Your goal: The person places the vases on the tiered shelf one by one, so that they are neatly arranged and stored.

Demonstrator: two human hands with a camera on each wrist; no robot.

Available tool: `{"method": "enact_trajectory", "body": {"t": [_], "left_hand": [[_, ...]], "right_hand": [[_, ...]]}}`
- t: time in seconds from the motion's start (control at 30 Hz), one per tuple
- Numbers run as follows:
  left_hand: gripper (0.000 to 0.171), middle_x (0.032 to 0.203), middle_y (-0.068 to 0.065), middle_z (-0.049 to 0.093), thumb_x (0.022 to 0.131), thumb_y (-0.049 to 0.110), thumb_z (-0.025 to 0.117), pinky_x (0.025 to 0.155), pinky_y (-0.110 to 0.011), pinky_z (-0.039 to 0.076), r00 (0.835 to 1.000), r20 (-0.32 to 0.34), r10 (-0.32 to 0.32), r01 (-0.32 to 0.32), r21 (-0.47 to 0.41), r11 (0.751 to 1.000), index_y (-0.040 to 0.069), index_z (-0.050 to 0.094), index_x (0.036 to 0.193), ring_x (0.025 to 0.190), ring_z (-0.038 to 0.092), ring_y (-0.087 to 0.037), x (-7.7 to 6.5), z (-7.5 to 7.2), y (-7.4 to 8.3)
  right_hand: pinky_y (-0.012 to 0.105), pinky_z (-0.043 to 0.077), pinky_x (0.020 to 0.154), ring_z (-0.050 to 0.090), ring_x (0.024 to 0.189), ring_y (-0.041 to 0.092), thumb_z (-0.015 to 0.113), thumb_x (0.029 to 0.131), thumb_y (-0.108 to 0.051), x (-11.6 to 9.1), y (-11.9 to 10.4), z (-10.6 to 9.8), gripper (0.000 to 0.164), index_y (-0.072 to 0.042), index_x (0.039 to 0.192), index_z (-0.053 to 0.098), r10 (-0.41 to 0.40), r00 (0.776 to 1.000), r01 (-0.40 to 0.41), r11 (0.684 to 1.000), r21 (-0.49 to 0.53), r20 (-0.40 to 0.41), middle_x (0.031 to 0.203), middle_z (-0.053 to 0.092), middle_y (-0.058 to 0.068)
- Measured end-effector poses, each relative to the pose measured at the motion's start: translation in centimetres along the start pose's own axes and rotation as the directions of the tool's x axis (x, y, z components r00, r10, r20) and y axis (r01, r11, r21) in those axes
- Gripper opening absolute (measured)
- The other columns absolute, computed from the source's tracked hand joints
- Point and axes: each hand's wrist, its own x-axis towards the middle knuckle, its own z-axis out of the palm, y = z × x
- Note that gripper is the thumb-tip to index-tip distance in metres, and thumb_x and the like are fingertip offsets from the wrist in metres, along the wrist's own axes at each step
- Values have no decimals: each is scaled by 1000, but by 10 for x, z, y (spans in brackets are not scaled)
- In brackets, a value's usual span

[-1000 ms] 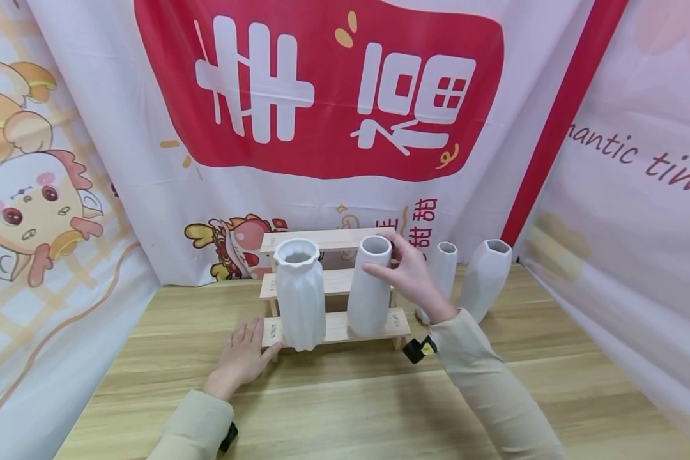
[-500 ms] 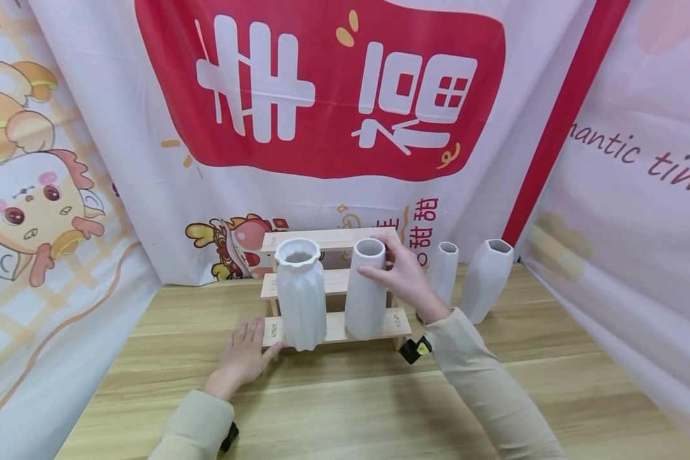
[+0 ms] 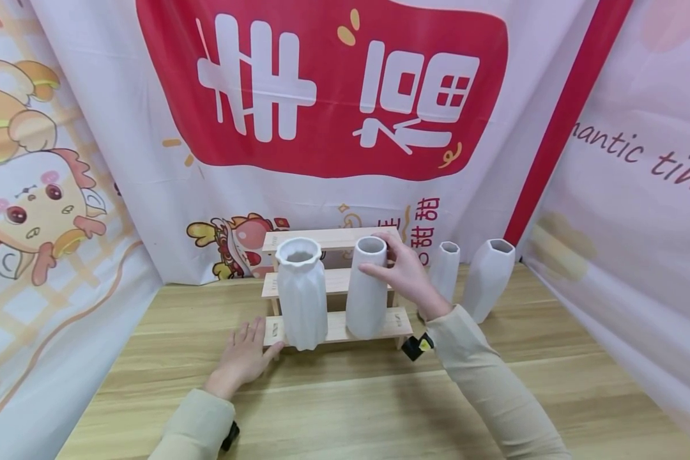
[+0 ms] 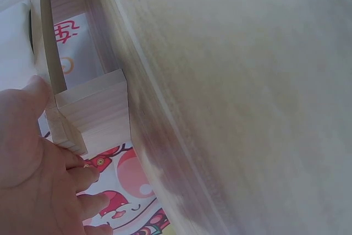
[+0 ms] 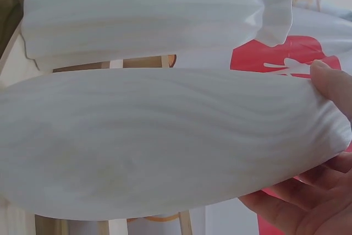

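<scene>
My right hand [image 3: 407,273] grips a smooth white tapered vase [image 3: 367,297] near its mouth, thumb in front and fingers behind. This vase stands upright on the lowest step of a three-tier wooden stand [image 3: 335,329]. In the right wrist view its side [image 5: 154,141] shows wavy relief lines. To its left on the same step is a fluted white vase [image 3: 302,300] with a scalloped rim. My left hand [image 3: 240,359] rests against the left end of that step. Its thumb [image 4: 37,89] touches the board's edge, and its fingers lie loosely extended beside the leg [image 4: 96,108].
Two more white vases, a slim vase [image 3: 444,271] and a wider angular vase [image 3: 487,281], stand on the wooden table [image 3: 333,402] right of the stand. Behind hangs a printed cloth [image 3: 333,150]; another cloth [image 3: 632,211] closes off the right side.
The tapered vase's top has shifted slightly left with my right hand, and it stands a little straighter. My left hand has stayed at the stand's end.
</scene>
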Motion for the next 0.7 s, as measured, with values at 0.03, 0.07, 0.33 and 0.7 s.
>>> {"method": "enact_trajectory", "body": {"t": [0.03,0.07,0.33,0.7], "left_hand": [[75,147,-28,14,97,44,37,105,-59,3,1000,1,0,0,-2,1000,-9,9,143,132,9,-48,0,0,0],[75,147,-28,14,97,44,37,105,-59,2,1000,2,0,0,-3,1000,-9,9,143,132,9,-48,0,0,0],[76,147,-28,14,97,45,37,105,-59,3,1000,7,2,-2,1,1000,-9,10,143,132,9,-47,0,0,1],[76,147,-27,15,97,46,37,105,-59,4,1000,-2,2,-2,-1,1000,-8,11,143,132,11,-47,1,2,0]], "right_hand": [[44,49,82,57,101,24,76,77,-23,0,0,0,58,-10,127,50,3,1000,-3,1000,2,3,114,56,4],[44,49,82,57,102,24,76,77,-23,0,0,-1,58,-10,127,50,8,1000,-8,1000,4,7,115,56,4],[46,48,85,56,104,25,76,77,-27,0,0,-2,58,-14,126,50,30,999,-31,1000,3,19,116,55,5],[47,48,84,56,105,25,76,77,-25,-1,0,-2,58,-16,127,48,31,999,-31,1000,-3,29,117,53,4]]}}
